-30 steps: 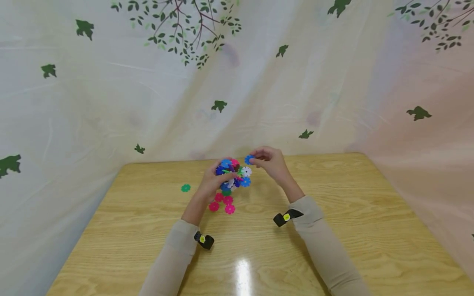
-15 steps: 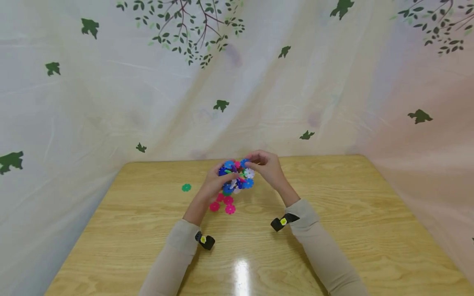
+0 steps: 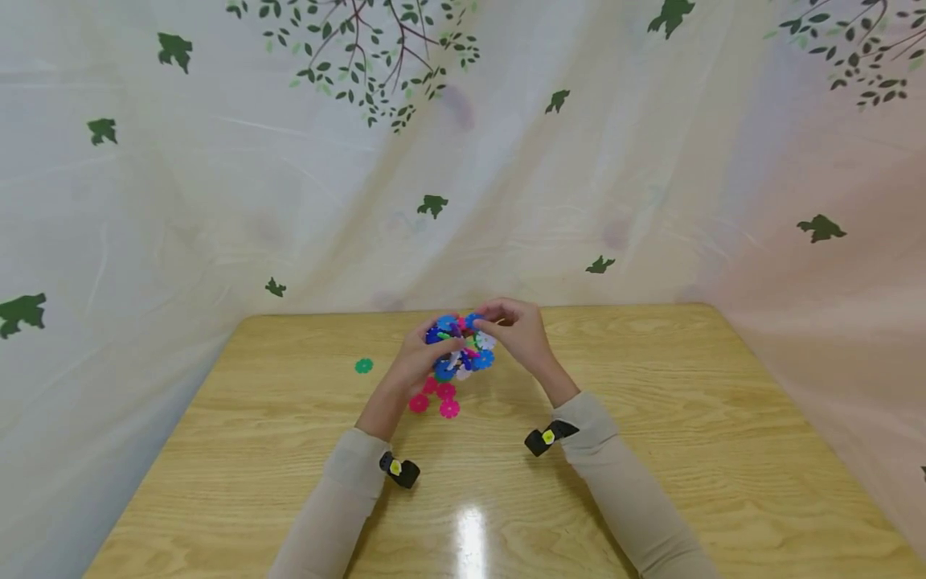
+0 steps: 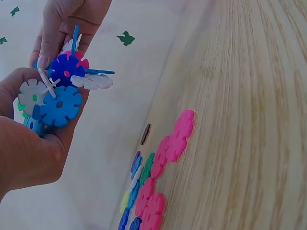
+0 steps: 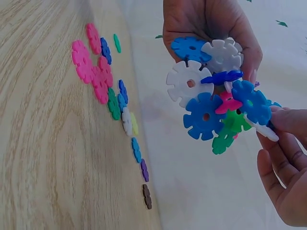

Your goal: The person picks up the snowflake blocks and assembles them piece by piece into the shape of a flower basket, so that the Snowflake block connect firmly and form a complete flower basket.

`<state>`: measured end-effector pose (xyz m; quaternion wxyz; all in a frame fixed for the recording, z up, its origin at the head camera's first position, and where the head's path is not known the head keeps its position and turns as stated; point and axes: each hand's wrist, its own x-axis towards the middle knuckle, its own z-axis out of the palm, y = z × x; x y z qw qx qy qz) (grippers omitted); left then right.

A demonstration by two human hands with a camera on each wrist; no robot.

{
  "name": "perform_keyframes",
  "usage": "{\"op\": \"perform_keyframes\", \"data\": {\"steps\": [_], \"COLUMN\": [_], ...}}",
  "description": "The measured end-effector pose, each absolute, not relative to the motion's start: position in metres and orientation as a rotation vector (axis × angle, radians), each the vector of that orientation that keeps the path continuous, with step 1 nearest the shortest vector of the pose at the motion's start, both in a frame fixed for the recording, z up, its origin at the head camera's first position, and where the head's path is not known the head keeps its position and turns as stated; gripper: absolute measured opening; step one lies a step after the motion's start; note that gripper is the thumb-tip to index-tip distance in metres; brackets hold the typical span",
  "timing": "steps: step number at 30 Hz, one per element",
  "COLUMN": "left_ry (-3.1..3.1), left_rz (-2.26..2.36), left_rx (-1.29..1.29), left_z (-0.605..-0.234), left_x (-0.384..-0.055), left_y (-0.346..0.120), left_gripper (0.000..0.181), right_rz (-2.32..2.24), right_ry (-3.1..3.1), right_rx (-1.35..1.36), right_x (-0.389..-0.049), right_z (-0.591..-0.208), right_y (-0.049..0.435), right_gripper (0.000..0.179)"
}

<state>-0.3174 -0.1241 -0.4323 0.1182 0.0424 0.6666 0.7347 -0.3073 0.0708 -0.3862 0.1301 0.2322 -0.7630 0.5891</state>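
Observation:
My left hand grips a cluster of interlocked plastic snowflake discs in blue, white, pink and green, held above the table. The thumb lies across the near side of the cluster in the head view. My right hand pinches a blue snowflake disc between thumb and fingers, right at the cluster's upper right edge. In the right wrist view the right fingertips overlap the cluster's side. The left wrist view shows a blue disc and white discs facing the camera, with both hands close around them.
Loose pink discs lie on the wooden table below the left hand. A green disc lies farther left. Several blue, white, purple and brown discs form a loose row near the table's far edge. A printed cloth hangs behind.
My right hand has moved left and slightly down, bringing the blue snowflake disc from apart to the cluster's edge. The left hand still holds the cluster, nearly in place.

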Motion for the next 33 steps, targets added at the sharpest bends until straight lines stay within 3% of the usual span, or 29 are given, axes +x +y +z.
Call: {"op": "perform_keyframes", "data": {"steps": [33], "left_ry": [2.114], "left_rz": [2.039], "left_rx": [0.181], "left_z": [-0.435], "left_x": [-0.325], "left_y": [-0.126], "left_gripper": [0.058], "right_rz": [1.79], "right_ry": [-2.316], "right_rx": [0.684], "right_x": [-0.324], "right_z": [-0.399], "right_y": [0.077], "right_gripper": [0.013]}}
